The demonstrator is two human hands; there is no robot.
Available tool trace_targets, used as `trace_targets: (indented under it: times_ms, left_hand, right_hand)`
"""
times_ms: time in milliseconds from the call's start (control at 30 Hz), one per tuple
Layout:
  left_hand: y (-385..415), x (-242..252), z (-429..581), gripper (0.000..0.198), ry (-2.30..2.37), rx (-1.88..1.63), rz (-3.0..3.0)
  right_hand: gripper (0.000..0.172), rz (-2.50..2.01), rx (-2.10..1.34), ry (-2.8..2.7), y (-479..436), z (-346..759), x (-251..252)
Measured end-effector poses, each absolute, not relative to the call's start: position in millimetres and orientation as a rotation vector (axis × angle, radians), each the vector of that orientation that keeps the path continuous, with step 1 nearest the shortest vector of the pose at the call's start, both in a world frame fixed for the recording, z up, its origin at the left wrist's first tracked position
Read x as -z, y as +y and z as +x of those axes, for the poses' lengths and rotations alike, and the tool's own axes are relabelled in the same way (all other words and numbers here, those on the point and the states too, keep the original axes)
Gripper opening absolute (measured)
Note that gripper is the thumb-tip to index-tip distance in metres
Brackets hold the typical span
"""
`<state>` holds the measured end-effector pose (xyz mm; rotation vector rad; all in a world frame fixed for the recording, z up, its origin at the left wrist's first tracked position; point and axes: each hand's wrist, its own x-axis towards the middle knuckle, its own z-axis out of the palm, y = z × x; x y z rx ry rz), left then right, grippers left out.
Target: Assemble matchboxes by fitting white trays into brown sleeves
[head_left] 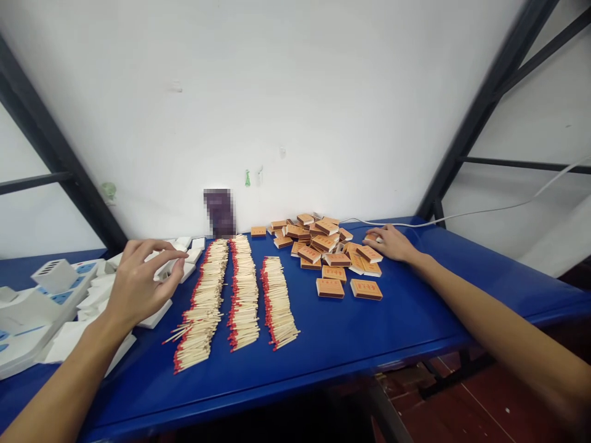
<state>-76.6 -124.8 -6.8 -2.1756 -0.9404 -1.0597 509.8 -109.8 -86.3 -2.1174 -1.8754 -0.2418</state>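
Observation:
Three long rows of red-tipped matches, the left row [201, 307], the middle row [244, 295] and the shorter right row [279, 304], lie on the blue table [332, 344]. Right of them is a heap of orange matchboxes [324, 243], with two boxes in front, one of them a separate matchbox [366, 289]. My left hand [150, 274] hovers left of the rows, thumb and forefinger apart, holding nothing visible. At the heap's right side, my right hand [390, 242] has its fingers on a matchbox [372, 238], partly covered by them.
White plastic pieces [95, 295] and a white power strip [60, 307] with blue parts cover the table's left side. A blurred dark object [220, 212] leans on the wall. A white cable [415, 225] runs along the back right.

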Motion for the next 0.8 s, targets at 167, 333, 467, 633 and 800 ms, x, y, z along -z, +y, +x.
trace_targets:
  times_ms: [167,333,467,633,800]
  left_hand:
    - [-128,6,-81,0.009,-0.911,1.063,-2.19]
    - [-130,3,-76,0.013,-1.02,1.134,-2.246]
    - [-125,-8,-62,0.017,-1.044,1.211,-2.328]
    - [-114,-28,-27,0.02,-0.999,1.245,-2.451]
    - [-112,-26,4,0.021,-0.884,1.187,-2.504]
  right_hand:
    - [0.046,-2.054,0.215,-1.812,-141,519,82]
    - [0.037,-1.798,0.352,-1.636,-201,474,57]
    - [0.026,-1.358,0.191,-1.999,-256,386,54]
    - [0.032,-1.135,0.133,-2.416,-261,310,69]
    - [0.041,-1.104,0.287,-2.507,-235,303,73]
